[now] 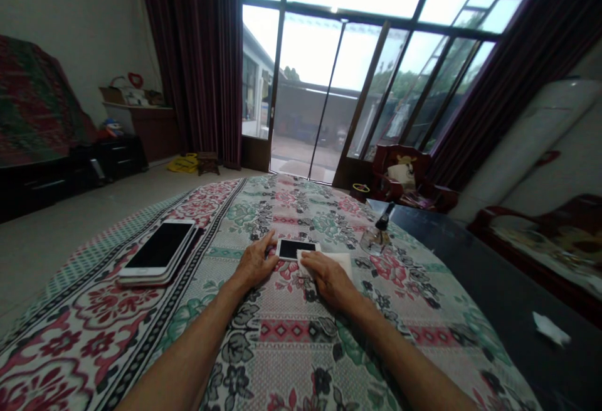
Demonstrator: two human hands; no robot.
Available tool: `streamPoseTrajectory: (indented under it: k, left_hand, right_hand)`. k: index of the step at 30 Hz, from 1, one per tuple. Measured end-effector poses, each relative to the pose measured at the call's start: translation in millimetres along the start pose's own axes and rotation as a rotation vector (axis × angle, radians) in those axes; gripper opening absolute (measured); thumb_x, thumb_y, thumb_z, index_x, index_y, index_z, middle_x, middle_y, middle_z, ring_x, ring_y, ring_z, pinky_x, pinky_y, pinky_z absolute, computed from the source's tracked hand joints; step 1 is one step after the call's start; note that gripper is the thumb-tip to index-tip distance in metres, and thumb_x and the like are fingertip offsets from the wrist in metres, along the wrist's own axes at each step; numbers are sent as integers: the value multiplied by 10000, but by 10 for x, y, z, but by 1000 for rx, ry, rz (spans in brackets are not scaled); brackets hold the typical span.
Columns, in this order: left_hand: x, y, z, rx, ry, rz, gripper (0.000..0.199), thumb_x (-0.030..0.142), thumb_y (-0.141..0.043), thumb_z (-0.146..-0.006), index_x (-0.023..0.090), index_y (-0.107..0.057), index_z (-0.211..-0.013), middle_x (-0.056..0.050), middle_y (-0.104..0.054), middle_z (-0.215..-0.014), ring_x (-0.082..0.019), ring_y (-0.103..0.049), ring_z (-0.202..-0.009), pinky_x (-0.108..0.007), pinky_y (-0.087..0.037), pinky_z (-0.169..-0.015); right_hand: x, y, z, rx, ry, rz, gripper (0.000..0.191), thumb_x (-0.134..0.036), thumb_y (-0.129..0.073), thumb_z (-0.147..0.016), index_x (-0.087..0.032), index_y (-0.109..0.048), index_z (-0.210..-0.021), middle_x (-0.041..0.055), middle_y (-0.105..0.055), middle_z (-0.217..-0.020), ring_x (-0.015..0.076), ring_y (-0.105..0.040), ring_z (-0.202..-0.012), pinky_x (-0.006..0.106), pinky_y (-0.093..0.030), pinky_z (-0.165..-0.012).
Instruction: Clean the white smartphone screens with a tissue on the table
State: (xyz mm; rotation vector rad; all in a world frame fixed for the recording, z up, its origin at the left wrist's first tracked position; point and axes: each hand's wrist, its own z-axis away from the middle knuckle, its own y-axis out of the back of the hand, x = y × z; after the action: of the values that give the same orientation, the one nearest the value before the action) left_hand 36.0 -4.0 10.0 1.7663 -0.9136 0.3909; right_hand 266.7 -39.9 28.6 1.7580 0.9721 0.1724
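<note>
A white smartphone [297, 248] with a dark screen lies face up on the flowered tablecloth, in the middle of the table. My left hand [256, 261] holds its left end, thumb and fingertips against the edge. Over the phone's right part, my right hand [325, 278] has its fingers bent on a white tissue [342, 263], which spreads out beside and under the hand. The fingertips press the tissue onto the phone, and part of the phone's right end is covered.
To the left lies a stack of larger devices [160, 249], the top one white-framed with a dark screen. A clear spray bottle [377, 235] with a black nozzle stands beyond my right hand. A crumpled tissue [551, 328] lies on the dark surface [493, 292] at right.
</note>
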Motion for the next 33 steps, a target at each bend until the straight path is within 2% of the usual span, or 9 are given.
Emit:
streamPoseTrajectory:
  k: [8, 12, 17, 22, 26, 33]
  left_hand:
    - [-39, -25, 3, 5, -14, -4, 648, 196, -603, -779, 169, -456, -1410, -79, -687, -1206, -225, -635, -1093, -362, -456, -999]
    - [-13, -7, 7, 14, -14, -5, 640, 172, -610, -769, 163, -476, -1395, -80, -693, -1194, -230, -643, -1074, -362, -467, -985]
    - [1, -2, 8, 13, -10, -2, 624, 163, -606, -778, 147, -481, -1389, -85, -697, -1190, -239, -643, -1075, -369, -468, -983]
    - [-10, -20, 2, 22, -8, -23, 616, 161, -602, -781, 169, -487, -1386, -72, -698, -1192, -230, -649, -1059, -358, -472, -971]
    - [-1, -11, 2, 9, 4, -26, 627, 155, -606, -769, 162, -489, -1385, -80, -697, -1193, -232, -649, -1068, -358, -469, -979]
    - [30, 18, 7, -6, 19, -8, 636, 188, -600, -777, 186, -474, -1401, -56, -689, -1217, -227, -633, -1105, -353, -445, -1010]
  right_hand:
    - [346, -68, -197, 59, -71, -14, 431, 7, -440, -812, -202, -679, -1104, 90, -665, -1219, 205, -599, -1144, 378, -463, -1000]
    - [443, -96, -233, 75, -98, -5, 418, -4, -420, -828, -174, -678, -1110, 108, -659, -1225, 203, -591, -1164, 369, -455, -1013]
    - [421, -83, -187, 72, -90, 4, 418, -5, -420, -828, -148, -671, -1130, 132, -647, -1241, 212, -582, -1181, 378, -452, -1022]
    - [261, -24, -31, 44, -63, 3, 425, -21, -429, -853, -201, -667, -1155, 104, -634, -1278, 217, -563, -1219, 438, -411, -1067]
    - [178, 10, 91, 29, -28, 2, 380, -80, -436, -894, -198, -658, -1179, 117, -628, -1287, 231, -557, -1232, 460, -413, -1066]
    - [348, 39, 5, 78, -87, -19, 423, -24, -447, -833, -219, -676, -1130, 82, -664, -1231, 201, -604, -1166, 406, -456, -1024]
